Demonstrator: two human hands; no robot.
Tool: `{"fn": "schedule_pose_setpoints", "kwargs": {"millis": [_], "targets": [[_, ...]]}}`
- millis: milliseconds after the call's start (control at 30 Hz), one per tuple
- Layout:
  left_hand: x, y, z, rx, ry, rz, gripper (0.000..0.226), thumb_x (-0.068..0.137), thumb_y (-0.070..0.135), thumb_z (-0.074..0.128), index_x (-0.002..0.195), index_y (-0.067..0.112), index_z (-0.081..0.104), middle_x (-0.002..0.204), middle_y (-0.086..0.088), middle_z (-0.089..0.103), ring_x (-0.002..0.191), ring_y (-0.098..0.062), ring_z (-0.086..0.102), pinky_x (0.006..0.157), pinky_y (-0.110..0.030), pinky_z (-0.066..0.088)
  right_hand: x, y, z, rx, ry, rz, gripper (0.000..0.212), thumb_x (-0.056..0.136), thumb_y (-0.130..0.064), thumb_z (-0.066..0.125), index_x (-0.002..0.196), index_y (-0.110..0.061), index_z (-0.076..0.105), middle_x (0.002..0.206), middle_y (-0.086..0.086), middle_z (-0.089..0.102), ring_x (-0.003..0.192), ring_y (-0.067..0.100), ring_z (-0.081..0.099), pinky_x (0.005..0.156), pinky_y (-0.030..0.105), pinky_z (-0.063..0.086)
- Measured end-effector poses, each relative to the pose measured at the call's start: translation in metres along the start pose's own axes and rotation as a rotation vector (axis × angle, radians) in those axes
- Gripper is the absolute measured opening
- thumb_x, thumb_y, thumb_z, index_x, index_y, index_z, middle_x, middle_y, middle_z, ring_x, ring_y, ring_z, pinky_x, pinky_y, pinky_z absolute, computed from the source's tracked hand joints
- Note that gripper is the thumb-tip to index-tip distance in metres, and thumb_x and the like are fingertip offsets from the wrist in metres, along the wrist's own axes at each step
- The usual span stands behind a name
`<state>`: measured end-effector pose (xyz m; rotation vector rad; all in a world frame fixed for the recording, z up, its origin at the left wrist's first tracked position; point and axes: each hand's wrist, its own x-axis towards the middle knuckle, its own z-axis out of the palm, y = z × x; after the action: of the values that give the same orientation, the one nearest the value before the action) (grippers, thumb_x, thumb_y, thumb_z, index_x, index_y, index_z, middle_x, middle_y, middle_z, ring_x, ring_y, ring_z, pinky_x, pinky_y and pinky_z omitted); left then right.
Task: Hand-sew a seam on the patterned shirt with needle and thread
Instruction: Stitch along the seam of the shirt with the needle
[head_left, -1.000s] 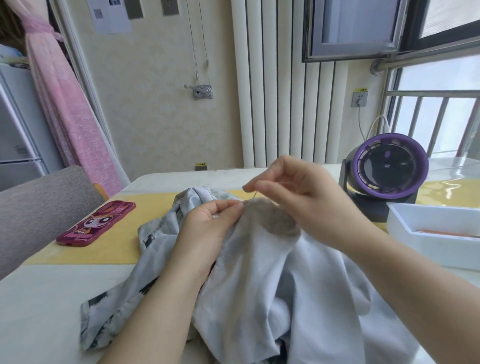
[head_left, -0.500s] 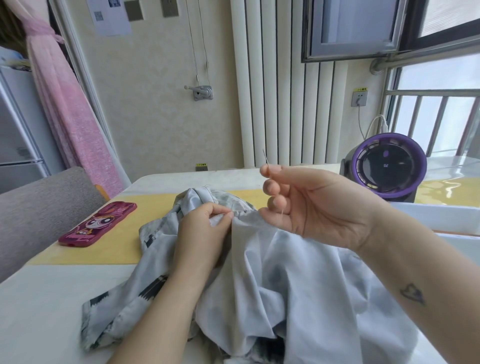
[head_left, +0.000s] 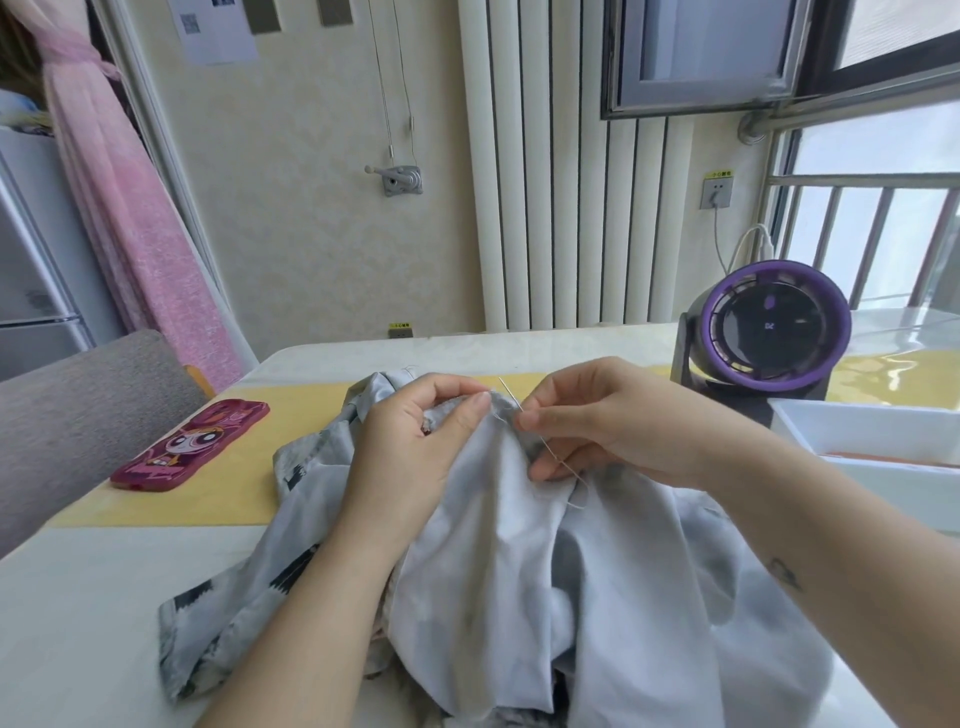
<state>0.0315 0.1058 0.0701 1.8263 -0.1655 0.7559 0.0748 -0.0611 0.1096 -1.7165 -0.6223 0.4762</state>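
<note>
The pale grey patterned shirt (head_left: 498, 561) lies bunched on the table in front of me, inside out, with dark print showing at its left edge. My left hand (head_left: 415, 441) pinches a raised fold of the shirt between thumb and fingers. My right hand (head_left: 587, 421) holds the needle (head_left: 510, 397) between thumb and forefinger, its point slanting up and left beside the fold. A thin thread (head_left: 563, 467) trails from the needle down across my right fingers onto the cloth.
A pink cartoon phone case (head_left: 192, 447) lies on the yellow mat (head_left: 218, 493) at the left. A purple-ringed fan (head_left: 769, 332) stands at the back right, with a white tray (head_left: 872, 441) in front of it. A grey chair back (head_left: 78, 405) stands left of the table.
My right hand, which had lifted the needle up and away from the fabric, has come back down to the fold. My left hand has shifted its pinch slightly right along the seam.
</note>
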Motion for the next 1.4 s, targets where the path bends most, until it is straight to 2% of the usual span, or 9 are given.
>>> {"fn": "schedule_pose_setpoints", "kwargs": {"millis": [133, 200, 367, 500, 633, 733, 800, 933, 1400], "targets": [[0.000, 0.000, 0.000, -0.003, -0.016, -0.027, 0.015, 0.084, 0.012, 0.068, 0.079, 0.027, 0.066, 0.068, 0.027, 0.066, 0.063, 0.010, 0.055, 0.063, -0.003, 0.039, -0.001, 0.000, -0.006, -0.162, 0.113, -0.052, 0.009, 0.085, -0.011, 0.067, 0.078, -0.006, 0.067, 0.068, 0.005, 0.068, 0.064, 0.019, 0.069, 0.070, 0.029, 0.059], [0.000, -0.003, 0.000, 0.045, -0.011, -0.033, 0.017, 0.082, 0.015, 0.070, 0.076, 0.030, 0.066, 0.059, 0.018, 0.062, 0.052, 0.002, 0.044, 0.054, -0.007, 0.036, -0.003, -0.003, -0.007, -0.289, 0.168, -0.090, 0.009, 0.085, -0.013, 0.068, 0.079, -0.006, 0.069, 0.067, 0.000, 0.069, 0.065, 0.018, 0.070, 0.069, 0.025, 0.058], [0.001, -0.008, -0.001, 0.042, -0.035, -0.080, 0.015, 0.081, 0.014, 0.071, 0.075, 0.027, 0.067, 0.059, 0.012, 0.059, 0.059, -0.006, 0.046, 0.056, -0.014, 0.038, -0.009, -0.009, -0.006, -0.640, 0.246, -0.162, 0.011, 0.085, -0.021, 0.065, 0.078, -0.018, 0.072, 0.063, -0.007, 0.071, 0.072, 0.021, 0.065, 0.052, 0.020, 0.045], [-0.002, -0.005, 0.000, -0.048, -0.047, -0.175, 0.014, 0.084, 0.015, 0.068, 0.076, 0.026, 0.067, 0.060, 0.017, 0.062, 0.062, -0.001, 0.052, 0.059, -0.010, 0.040, -0.006, -0.005, -0.005, -0.757, 0.278, -0.174, 0.011, 0.085, -0.021, 0.063, 0.079, -0.021, 0.073, 0.063, -0.007, 0.069, 0.063, 0.013, 0.063, 0.054, 0.021, 0.048], [-0.003, -0.004, 0.000, -0.154, -0.034, -0.268, 0.011, 0.084, 0.017, 0.068, 0.077, 0.025, 0.069, 0.078, 0.000, 0.067, 0.078, -0.012, 0.059, 0.078, -0.027, 0.045, -0.004, -0.004, -0.004, -0.785, 0.314, -0.184, 0.011, 0.086, -0.022, 0.063, 0.079, -0.023, 0.070, 0.060, -0.016, 0.063, 0.058, 0.004, 0.059, 0.050, 0.010, 0.042], [-0.002, -0.001, -0.002, -0.198, 0.004, -0.295, 0.009, 0.084, 0.013, 0.067, 0.080, 0.021, 0.069, 0.078, -0.003, 0.069, 0.079, -0.015, 0.062, 0.081, -0.032, 0.047, -0.008, -0.012, -0.004, -0.801, 0.389, -0.281, 0.013, 0.087, -0.022, 0.063, 0.075, -0.028, 0.065, 0.077, -0.014, 0.062, 0.068, 0.001, 0.060, 0.058, 0.010, 0.043], [-0.001, 0.000, -0.002, -0.205, 0.014, -0.298, 0.009, 0.084, 0.013, 0.068, 0.080, 0.021, 0.069, 0.077, -0.002, 0.070, 0.078, -0.015, 0.063, 0.082, -0.034, 0.048, -0.013, -0.018, 0.000, -0.813, 0.414, -0.344, 0.011, 0.086, -0.021, 0.062, 0.077, -0.026, 0.068, 0.073, -0.015, 0.062, 0.066, -0.002, 0.059, 0.059, 0.012, 0.046], [-0.002, 0.003, -0.002, -0.198, 0.017, -0.290, 0.009, 0.083, 0.014, 0.068, 0.078, 0.022, 0.069, 0.075, -0.002, 0.069, 0.077, -0.014, 0.061, 0.080, -0.034, 0.048, -0.018, -0.018, 0.013, -0.865, 0.328, -0.322, 0.010, 0.084, -0.028, 0.060, 0.078, -0.028, 0.067, 0.064, -0.015, 0.058, 0.065, 0.002, 0.055, 0.064, 0.026, 0.050], [-0.002, 0.006, -0.001, -0.190, 0.014, -0.283, 0.009, 0.084, 0.014, 0.068, 0.078, 0.021, 0.069, 0.076, -0.006, 0.065, 0.077, -0.017, 0.057, 0.077, -0.032, 0.044, -0.015, -0.011, 0.018, -0.936, 0.319, -0.273, 0.012, 0.083, -0.025, 0.059, 0.077, -0.024, 0.069, 0.058, -0.016, 0.057, 0.063, 0.000, 0.054, 0.058, 0.020, 0.045]]}}
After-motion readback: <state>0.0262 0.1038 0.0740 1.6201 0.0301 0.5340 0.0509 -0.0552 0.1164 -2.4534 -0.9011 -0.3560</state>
